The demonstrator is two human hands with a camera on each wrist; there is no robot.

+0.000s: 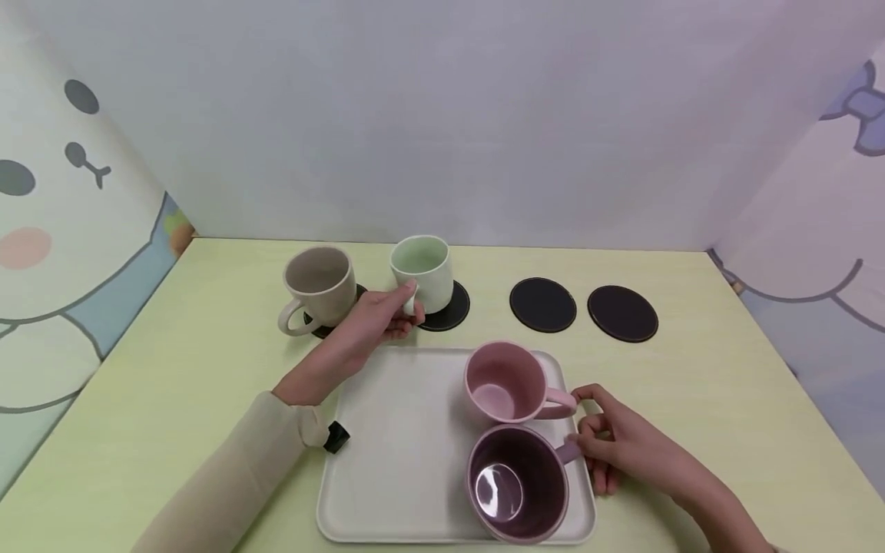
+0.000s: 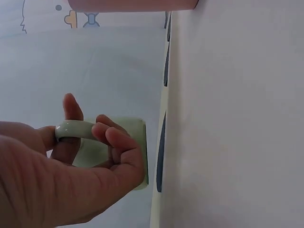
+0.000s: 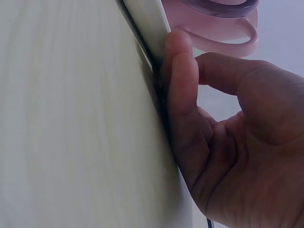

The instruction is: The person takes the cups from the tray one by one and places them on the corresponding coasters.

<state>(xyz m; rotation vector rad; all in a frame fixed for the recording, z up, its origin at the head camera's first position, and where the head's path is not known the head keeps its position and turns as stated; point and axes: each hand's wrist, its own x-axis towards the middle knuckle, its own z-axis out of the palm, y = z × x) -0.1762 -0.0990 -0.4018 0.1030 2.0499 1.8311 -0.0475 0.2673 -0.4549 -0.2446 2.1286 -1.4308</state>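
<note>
A pale green mug [image 1: 430,280] is just over a round black coaster [image 1: 452,311] at the back. My left hand [image 1: 383,311] holds its handle, with fingers through and around the loop in the left wrist view. To the left, a taupe mug [image 1: 325,288] rests on another coaster. My right hand [image 1: 625,442] pinches the right rim of the white tray [image 1: 394,453], its curled fingers [image 3: 183,80] at the edge in the right wrist view. Beside that hand point the handles of a pink mug [image 1: 501,384] and a purple mug [image 1: 518,488], both on the tray.
Two bare black coasters, one nearer the middle [image 1: 542,305] and one farther right [image 1: 622,313], lie behind the tray. A pale wall [image 1: 449,123] closes off the back of the light wooden table [image 1: 726,384]. Printed cartoon sheets [image 1: 90,207] hang at both sides.
</note>
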